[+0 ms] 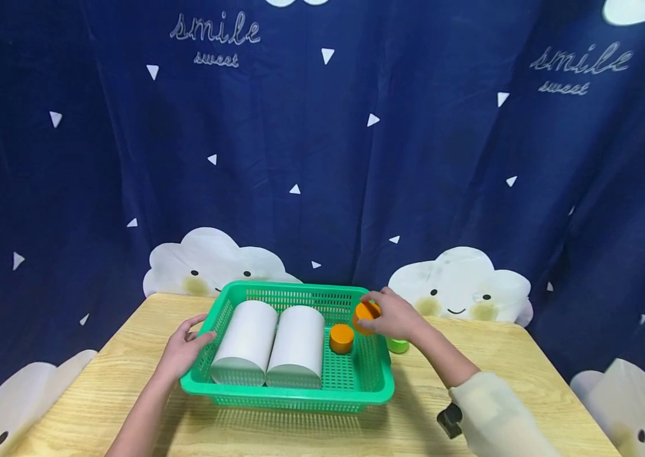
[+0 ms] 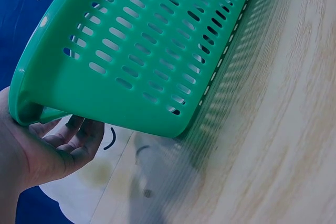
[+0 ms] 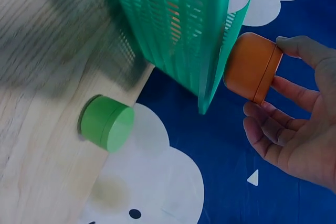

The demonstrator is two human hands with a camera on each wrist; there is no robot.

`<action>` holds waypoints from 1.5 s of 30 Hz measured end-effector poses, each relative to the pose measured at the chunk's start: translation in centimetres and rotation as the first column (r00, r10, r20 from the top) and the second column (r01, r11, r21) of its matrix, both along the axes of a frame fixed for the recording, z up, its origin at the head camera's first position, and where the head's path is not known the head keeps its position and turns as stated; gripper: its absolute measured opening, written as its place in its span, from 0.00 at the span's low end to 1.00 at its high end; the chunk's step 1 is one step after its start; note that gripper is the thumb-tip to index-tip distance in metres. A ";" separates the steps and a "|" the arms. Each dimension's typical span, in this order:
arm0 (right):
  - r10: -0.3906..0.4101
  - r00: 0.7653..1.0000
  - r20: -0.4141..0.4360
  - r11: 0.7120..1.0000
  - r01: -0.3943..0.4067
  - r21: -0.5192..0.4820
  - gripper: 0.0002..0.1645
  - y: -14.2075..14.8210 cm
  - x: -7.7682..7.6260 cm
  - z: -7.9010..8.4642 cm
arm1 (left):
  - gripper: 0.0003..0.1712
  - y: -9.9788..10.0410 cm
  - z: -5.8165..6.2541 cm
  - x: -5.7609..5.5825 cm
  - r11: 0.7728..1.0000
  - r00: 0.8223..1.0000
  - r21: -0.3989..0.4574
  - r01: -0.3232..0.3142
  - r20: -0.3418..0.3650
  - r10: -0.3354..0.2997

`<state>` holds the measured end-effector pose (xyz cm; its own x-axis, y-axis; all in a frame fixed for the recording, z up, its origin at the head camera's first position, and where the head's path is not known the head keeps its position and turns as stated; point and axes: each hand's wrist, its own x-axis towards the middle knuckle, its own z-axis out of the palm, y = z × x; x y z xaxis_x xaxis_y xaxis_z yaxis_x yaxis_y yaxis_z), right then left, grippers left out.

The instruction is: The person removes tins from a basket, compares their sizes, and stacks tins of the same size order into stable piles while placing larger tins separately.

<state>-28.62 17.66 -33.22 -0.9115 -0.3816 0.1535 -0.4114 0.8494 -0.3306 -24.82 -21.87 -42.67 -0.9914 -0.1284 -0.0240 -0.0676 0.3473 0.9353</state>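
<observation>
A green plastic basket with slotted walls stands on the wooden table. My left hand grips its left rim; in the left wrist view its fingers curl under the edge. Between the fingertips of my right hand is a small orange round canister, held at the basket's right far corner, level with the rim. Inside the basket, a second orange canister stands beside two large white cylinders lying side by side.
Just outside the basket's right wall, a light green round canister stands on the table, near its far edge. Behind hangs a dark blue curtain with white clouds and triangles.
</observation>
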 end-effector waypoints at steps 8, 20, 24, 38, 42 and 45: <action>-0.031 0.999 -0.014 0.999 0.032 0.007 0.27 1.2 -0.4 0.0 | 0.34 0.0 -0.2 0.0 1.000 1.000 0.000 0.004 0.002 -0.004; -0.064 0.998 -0.029 0.998 0.065 0.013 0.28 3.6 -0.9 -0.3 | 0.35 -0.1 0.0 0.1 1.000 1.000 -0.007 0.008 0.019 -0.008; -0.090 0.996 -0.021 0.996 0.090 0.013 0.28 4.4 -1.1 -0.6 | 0.35 -0.1 0.0 0.1 1.000 1.000 -0.011 0.008 0.015 -0.008; -0.135 0.991 0.007 0.991 0.135 -0.004 0.29 6.8 -1.4 -1.5 | 0.35 0.1 0.0 0.1 1.000 1.000 -0.007 0.009 0.011 -0.009; -0.151 0.988 0.015 0.988 0.151 -0.009 0.29 7.1 -1.5 -1.8 | 0.34 0.0 -0.1 0.1 1.000 1.000 0.002 0.002 0.013 -0.002; -0.164 0.986 0.017 0.986 0.164 -0.009 0.29 7.3 -1.6 -2.3 | 0.34 0.0 0.0 0.1 1.000 1.000 0.006 0.003 0.014 -0.003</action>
<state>-30.22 24.99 -35.52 -0.9640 -0.2250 0.1414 -0.2611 0.9016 -0.3449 -24.76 -21.84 -42.72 -0.9914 -0.1249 -0.0389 -0.0798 0.3418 0.9364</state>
